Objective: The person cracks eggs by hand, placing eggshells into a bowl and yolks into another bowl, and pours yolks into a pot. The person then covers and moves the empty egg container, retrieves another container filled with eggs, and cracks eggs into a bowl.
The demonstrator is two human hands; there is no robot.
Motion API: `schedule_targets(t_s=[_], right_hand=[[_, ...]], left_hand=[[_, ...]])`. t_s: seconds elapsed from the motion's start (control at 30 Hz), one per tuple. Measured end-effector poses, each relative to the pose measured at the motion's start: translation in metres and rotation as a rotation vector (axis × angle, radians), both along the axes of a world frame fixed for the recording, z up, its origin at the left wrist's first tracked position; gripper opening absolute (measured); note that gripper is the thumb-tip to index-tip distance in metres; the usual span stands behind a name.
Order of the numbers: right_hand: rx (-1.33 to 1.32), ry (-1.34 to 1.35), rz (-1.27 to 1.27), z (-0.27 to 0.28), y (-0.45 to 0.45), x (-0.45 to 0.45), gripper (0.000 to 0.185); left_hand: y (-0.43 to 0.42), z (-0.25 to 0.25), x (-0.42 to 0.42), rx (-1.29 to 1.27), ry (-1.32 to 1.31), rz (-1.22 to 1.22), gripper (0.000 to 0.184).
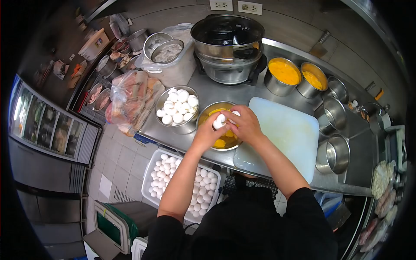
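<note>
Both hands meet over a steel bowl (pixel 201 123) that holds raw yolks and egg white. A white egg (pixel 219 120) shows between the fingertips of my left hand (pixel 207 135), whose fingers are closed round it. My right hand (pixel 246 123) is curled close beside it, thumb toward that egg. Another white egg (pixel 236 113) shows at the right hand's fingers; whether it is whole or only shell I cannot tell. Just left stands a steel bowl (pixel 186 127) heaped with white eggs (pixel 178 106). A white cutting board (pixel 281 134) lies to the right, under my right forearm.
Two steel pots (pixel 281 89) (pixel 308 90) of yellow egg stand behind the board. Steel pots (pixel 333 154) line the right side. A large steamer pot (pixel 229 65) stands at the back. Bagged meat (pixel 130 99) lies left. Below is a white crate (pixel 149 177) of eggs.
</note>
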State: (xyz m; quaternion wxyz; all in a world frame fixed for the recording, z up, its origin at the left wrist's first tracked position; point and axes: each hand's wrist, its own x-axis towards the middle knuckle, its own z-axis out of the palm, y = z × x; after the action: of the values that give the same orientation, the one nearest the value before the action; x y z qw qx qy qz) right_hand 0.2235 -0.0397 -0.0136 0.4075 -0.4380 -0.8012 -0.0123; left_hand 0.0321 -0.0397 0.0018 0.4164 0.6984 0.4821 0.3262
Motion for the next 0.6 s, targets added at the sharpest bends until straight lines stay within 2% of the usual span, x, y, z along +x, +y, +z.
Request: schedule_targets(t_s=[0.07, 0.1, 0.13, 0.17, 0.23, 0.27, 0.3, 0.33, 0.37, 0.4, 0.43, 0.47, 0.5, 0.53, 0.57, 0.6], right_hand=[[0.01, 0.041, 0.017, 0.015, 0.001, -0.007, 0.045], [-0.116, 0.13, 0.024, 0.022, 0.001, -0.01, 0.047], [-0.24, 0.218, 0.029, 0.026, 0.003, -0.011, 0.049], [-0.239, 0.219, 0.029, 0.02, 0.007, -0.011, 0.049], [-0.362, 0.407, -0.03, -0.002, 0.016, -0.009, 0.047], [-0.363, 0.407, -0.026, -0.01, 0.017, -0.008, 0.047], [-0.594, 0.473, -0.092, -0.019, 0.015, -0.006, 0.045], [-0.83, 0.533, -0.159, -0.025, 0.014, -0.006, 0.044], [-0.837, 0.531, -0.156, -0.031, 0.012, -0.006, 0.044], [-0.996, 0.771, -0.076, -0.035, 0.01, -0.006, 0.041], [-1.147, 1.015, 0.005, -0.038, 0.009, -0.005, 0.038], [-1.153, 1.016, -0.001, -0.041, 0.008, -0.005, 0.038], [-1.235, 1.126, 0.073, -0.041, 0.008, -0.004, 0.04], [-1.313, 1.237, 0.147, -0.04, 0.007, -0.004, 0.042], [-1.313, 1.241, 0.135, -0.038, 0.007, -0.004, 0.042], [-1.344, 1.261, 0.178, -0.035, 0.01, -0.006, 0.043]], left_hand=[[0.008, 0.023, -0.014, 0.003, -0.008, 0.077, 0.051], [0.016, 0.03, -0.024, 0.005, -0.019, 0.146, 0.051], [0.029, 0.03, -0.04, 0.092, -0.008, 0.195, 0.051], [0.046, 0.027, -0.061, 0.178, 0.003, 0.244, 0.05], [0.088, 0.017, -0.112, 0.443, 0.203, 0.441, 0.057], [0.102, 0.023, -0.131, 0.425, 0.35, 0.474, 0.058], [0.111, 0.026, -0.144, 0.404, 0.498, 0.507, 0.059], [0.119, 0.025, -0.152, 0.4, 0.501, 0.512, 0.059], [0.124, 0.022, -0.158, 0.294, 0.654, 0.48, 0.059], [0.125, 0.02, -0.159, 0.185, 0.803, 0.442, 0.06], [0.126, 0.019, -0.16, 0.179, 0.803, 0.44, 0.06], [0.127, 0.019, -0.161, 0.241, 0.8, 0.472, 0.061], [0.125, 0.021, -0.159, 0.304, 0.796, 0.5, 0.062], [0.116, 0.025, -0.15, 0.498, 0.815, 0.536, 0.057], [0.105, 0.027, -0.137, 0.494, 0.811, 0.527, 0.057], [0.089, 0.036, -0.115, 0.37, 0.59, 0.387, 0.056]])
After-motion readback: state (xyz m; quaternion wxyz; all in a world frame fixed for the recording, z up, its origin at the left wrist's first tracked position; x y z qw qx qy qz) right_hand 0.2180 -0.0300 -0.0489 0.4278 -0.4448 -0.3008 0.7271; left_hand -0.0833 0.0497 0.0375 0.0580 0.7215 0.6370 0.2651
